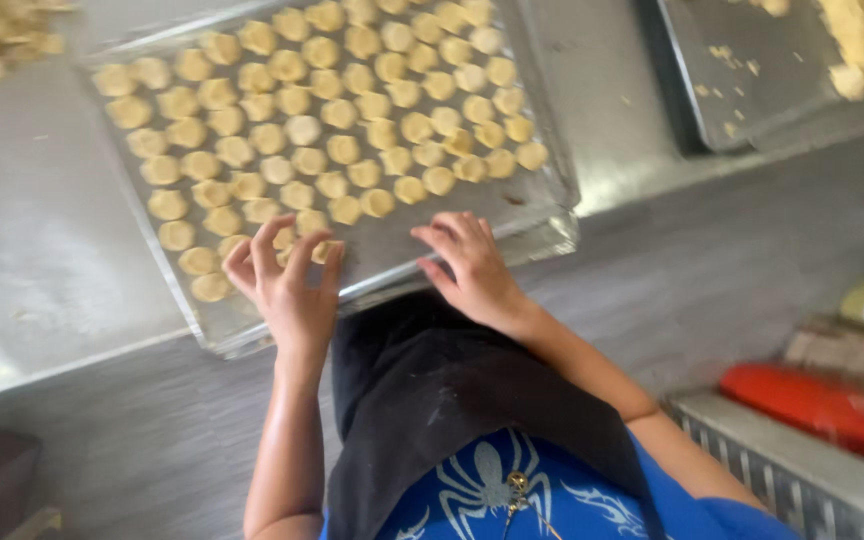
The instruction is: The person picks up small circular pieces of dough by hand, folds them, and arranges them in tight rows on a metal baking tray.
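Head view looks straight down over my black apron (422,400) and blue shirt at 6 o'clock. Just beyond, my left hand (287,285) rests at the near edge of the metal baking tray (542,205), its fingers (267,240) spread and curled lightly over a dough piece (324,250) in the nearest row; whether they actually pinch it I cannot tell. My right hand (472,270), at 3 o'clock of the left, lies loose on bare tray metal, fingers released, holding nothing. To do this well, I judge the touch should stay light so the soft rounds (332,110) keep their shape and stay in even rows, none touching its neighbour. The tray overhangs the steel desk (32,250) edge toward me, so I should not lean on it. Farther off, at 1 o'clock, a second tray (742,90) carries crumbly dough; more dough sits at 11 o'clock.
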